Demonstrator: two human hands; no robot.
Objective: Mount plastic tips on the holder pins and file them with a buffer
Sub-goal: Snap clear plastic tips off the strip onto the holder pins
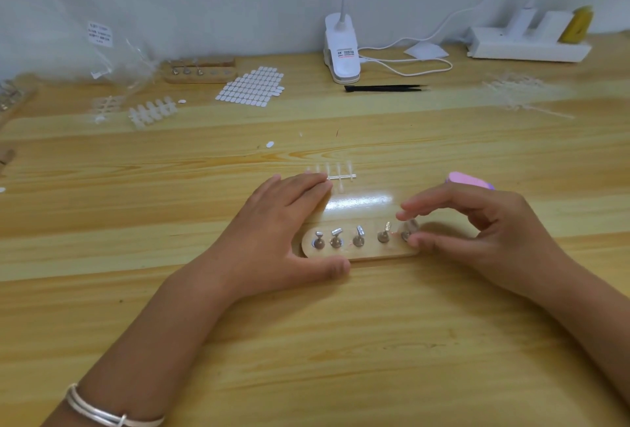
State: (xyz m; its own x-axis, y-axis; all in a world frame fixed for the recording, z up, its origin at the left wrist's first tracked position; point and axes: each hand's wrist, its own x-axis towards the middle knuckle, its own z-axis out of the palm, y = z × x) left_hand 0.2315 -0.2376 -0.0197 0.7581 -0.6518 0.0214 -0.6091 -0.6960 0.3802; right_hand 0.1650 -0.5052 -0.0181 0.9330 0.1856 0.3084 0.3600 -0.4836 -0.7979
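— Head view: why is my left hand [276, 225] lying flat?
— Steadying the holder [373, 253], I judge, while my right hand [494, 232] pinches a plastic tip [411, 225] onto the rightmost pin [405, 236]. Buffer [468, 181] just behind, tip strip [337, 175] farther, both ready.

Pink buffer [467, 181]; pale wood holder [371, 251], silver pins [358, 237]; black tweezers [385, 88]; white lamp [342, 51].
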